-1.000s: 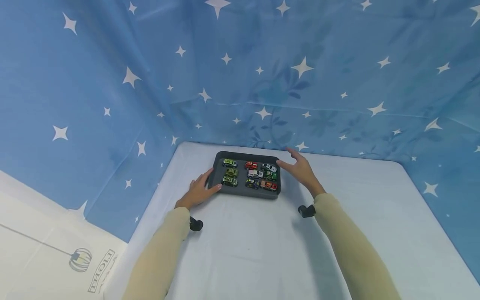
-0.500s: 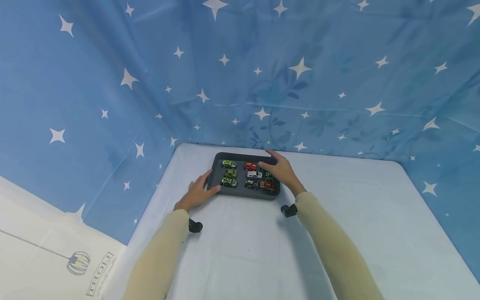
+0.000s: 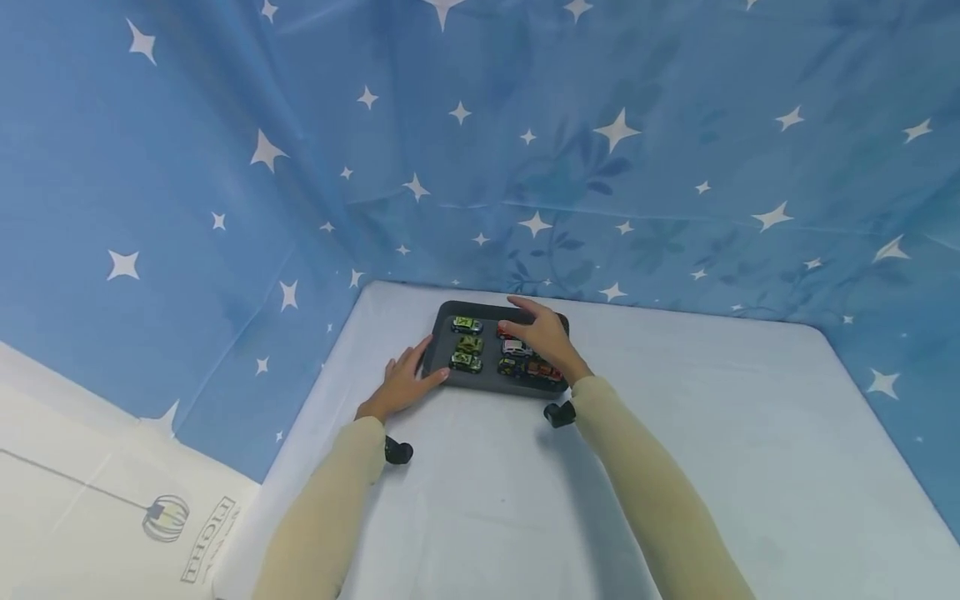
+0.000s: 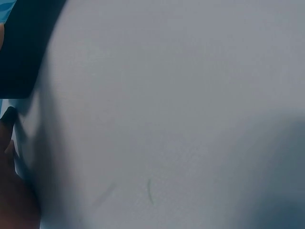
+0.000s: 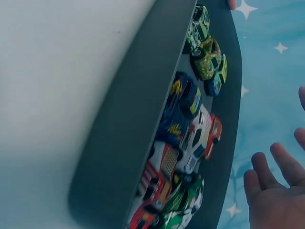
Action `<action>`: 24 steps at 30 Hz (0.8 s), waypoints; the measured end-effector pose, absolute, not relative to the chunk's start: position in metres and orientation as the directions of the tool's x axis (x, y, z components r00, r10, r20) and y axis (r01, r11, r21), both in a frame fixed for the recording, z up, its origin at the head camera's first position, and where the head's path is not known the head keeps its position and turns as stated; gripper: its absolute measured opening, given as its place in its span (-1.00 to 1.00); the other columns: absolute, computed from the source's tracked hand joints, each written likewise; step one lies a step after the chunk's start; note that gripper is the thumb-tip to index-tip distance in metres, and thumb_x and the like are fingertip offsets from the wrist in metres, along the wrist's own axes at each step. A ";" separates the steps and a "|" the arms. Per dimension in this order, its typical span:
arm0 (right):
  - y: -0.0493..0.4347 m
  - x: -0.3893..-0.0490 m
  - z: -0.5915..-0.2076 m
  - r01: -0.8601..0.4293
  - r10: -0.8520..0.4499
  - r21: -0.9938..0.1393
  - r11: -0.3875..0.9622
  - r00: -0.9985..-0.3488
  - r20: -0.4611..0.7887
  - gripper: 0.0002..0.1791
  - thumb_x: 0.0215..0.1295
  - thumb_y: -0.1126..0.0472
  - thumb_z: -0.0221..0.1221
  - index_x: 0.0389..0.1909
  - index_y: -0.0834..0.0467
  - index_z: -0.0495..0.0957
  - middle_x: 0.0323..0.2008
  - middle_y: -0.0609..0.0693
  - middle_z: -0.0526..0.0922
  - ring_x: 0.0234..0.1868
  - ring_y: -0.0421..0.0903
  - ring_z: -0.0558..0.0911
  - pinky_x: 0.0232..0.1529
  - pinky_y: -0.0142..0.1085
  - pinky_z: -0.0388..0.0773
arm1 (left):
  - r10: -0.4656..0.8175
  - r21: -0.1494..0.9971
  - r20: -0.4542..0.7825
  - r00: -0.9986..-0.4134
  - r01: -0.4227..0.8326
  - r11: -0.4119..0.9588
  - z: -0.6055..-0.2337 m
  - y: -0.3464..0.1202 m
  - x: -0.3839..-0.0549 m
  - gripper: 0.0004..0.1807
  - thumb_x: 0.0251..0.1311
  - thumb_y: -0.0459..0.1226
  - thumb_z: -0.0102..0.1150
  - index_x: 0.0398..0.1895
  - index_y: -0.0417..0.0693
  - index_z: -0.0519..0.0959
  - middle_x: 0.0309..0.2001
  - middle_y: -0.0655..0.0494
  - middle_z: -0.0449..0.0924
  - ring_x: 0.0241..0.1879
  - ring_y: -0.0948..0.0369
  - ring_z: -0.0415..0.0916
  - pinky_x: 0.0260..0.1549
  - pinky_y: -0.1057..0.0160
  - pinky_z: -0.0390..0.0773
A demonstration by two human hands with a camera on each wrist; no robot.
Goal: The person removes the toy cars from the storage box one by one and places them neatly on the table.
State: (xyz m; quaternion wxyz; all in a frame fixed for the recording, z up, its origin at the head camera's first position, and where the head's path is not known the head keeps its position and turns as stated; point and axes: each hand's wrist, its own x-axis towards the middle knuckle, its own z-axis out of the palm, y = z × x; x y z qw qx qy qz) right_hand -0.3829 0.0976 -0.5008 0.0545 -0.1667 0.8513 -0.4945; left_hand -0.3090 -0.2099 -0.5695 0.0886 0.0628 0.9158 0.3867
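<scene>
A dark grey tray (image 3: 487, 382) holds several toy cars. On its left side stand a lime car (image 3: 467, 325), an olive car (image 3: 470, 345) and a green patterned car (image 3: 466, 362). My left hand (image 3: 400, 387) rests along the tray's left edge, fingers stretched out and thumb by the near corner. My right hand (image 3: 547, 335) hovers over the tray's right side with fingers spread, holding nothing. It partly covers a red car (image 3: 505, 332); a white car (image 3: 516, 347), dark blue car (image 3: 512, 367) and orange-red car (image 3: 545, 371) show below it. The right wrist view shows a green-and-white car (image 5: 183, 202).
The tray stands near the far edge of a table with a white cloth (image 3: 480, 500). A blue curtain (image 3: 480, 167) with white stars hangs behind and to the left. A cream printed sheet (image 3: 90, 483) lies at lower left.
My right hand has moved left from beside the tray's right edge to over its right-hand cars. The left hand and the cars stay in place.
</scene>
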 end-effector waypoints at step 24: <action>0.043 -0.413 -0.503 -0.278 -0.431 -0.829 0.485 -0.901 0.050 -0.42 0.55 0.08 0.32 0.51 0.11 0.51 0.44 0.13 0.54 0.41 0.15 0.53 0.36 0.14 0.51 | 0.167 0.714 -0.173 -0.971 -0.007 0.700 -0.565 -0.216 -0.310 0.02 0.44 0.37 0.11 0.79 0.42 -0.13 0.74 -0.08 -0.12 0.71 -0.08 -0.34 0.60 -0.27 -0.35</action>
